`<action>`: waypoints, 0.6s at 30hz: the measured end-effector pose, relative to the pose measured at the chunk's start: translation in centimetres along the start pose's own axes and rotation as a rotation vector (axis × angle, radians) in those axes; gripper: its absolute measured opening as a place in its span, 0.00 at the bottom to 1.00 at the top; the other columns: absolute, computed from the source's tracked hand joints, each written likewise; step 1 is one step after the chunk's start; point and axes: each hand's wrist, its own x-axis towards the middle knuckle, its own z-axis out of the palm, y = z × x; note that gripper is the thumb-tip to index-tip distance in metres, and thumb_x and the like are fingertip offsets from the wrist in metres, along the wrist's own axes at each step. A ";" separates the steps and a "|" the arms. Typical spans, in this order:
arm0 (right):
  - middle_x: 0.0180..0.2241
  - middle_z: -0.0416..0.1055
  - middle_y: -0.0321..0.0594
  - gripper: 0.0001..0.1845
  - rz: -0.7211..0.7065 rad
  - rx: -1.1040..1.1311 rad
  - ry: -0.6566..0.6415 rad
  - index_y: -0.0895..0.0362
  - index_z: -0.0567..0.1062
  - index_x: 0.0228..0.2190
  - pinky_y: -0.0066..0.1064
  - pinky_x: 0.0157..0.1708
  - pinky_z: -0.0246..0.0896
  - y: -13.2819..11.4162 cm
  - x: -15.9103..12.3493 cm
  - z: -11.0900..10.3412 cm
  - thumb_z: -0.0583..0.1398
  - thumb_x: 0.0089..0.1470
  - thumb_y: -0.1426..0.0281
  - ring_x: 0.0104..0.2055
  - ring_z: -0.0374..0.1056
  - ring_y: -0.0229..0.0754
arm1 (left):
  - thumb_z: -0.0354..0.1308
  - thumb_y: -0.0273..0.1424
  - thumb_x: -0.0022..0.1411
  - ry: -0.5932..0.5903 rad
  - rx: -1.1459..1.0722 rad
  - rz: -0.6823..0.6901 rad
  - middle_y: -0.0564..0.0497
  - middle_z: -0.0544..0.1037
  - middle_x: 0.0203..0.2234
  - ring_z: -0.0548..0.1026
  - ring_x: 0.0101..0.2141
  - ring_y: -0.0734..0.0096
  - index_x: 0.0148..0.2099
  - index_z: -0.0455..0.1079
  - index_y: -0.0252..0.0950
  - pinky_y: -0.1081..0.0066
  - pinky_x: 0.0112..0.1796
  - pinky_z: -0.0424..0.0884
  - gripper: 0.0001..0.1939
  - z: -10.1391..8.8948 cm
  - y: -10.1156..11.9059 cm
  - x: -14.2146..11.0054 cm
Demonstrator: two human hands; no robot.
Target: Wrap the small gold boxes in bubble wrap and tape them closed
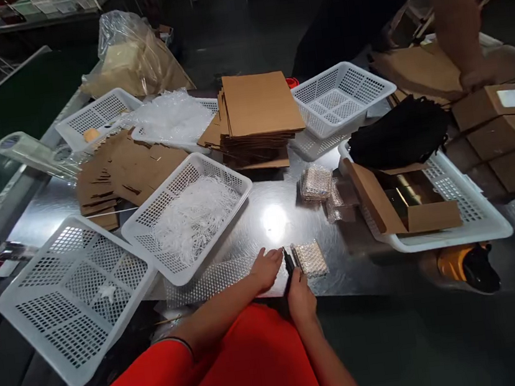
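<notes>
My left hand lies flat near the front edge of the metal table, its fingers stretched out to the right. Beneath and left of it runs a strip of bubble wrap. My right hand is closed around what looks like a black utility knife, pointing away from me, close to my left fingertips. Just right of the knife lies a small bubble-wrapped packet. Farther back sits a pile of similar wrapped packets. The knife's lower part is hidden in my grip.
A white basket of shredded paper stands left, beside another white basket. Flat brown cardboard is stacked at the back. On the right, a basket bears an open carton and black material. A co-worker's arm reaches over cardboard.
</notes>
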 end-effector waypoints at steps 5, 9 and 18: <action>0.45 0.74 0.56 0.32 -0.008 -0.015 -0.002 0.62 0.59 0.65 0.32 0.33 0.68 0.7 -0.8 1.4 0.42 0.61 0.80 0.40 0.77 0.47 | 0.61 0.27 0.59 -0.034 0.001 -0.049 0.36 0.55 0.70 0.58 0.67 0.52 0.71 0.52 0.32 0.48 0.67 0.50 0.40 -0.4 0.1 -0.1; 0.45 0.73 0.53 0.35 -0.062 -0.004 -0.095 0.62 0.56 0.66 0.32 0.35 0.68 5.3 -5.4 3.8 0.43 0.59 0.82 0.40 0.77 0.46 | 0.63 0.28 0.59 -0.042 -0.016 -0.040 0.34 0.56 0.70 0.58 0.67 0.50 0.71 0.52 0.33 0.46 0.66 0.50 0.41 -0.7 0.0 -0.1; 0.44 0.68 0.57 0.31 0.304 0.100 0.149 0.62 0.54 0.67 0.40 0.33 0.65 14.9 -2.8 0.7 0.39 0.67 0.65 0.37 0.73 0.52 | 0.56 0.22 0.61 0.018 -0.050 -0.061 0.35 0.54 0.70 0.53 0.69 0.50 0.69 0.57 0.36 0.45 0.66 0.51 0.34 -0.7 -2.6 -2.7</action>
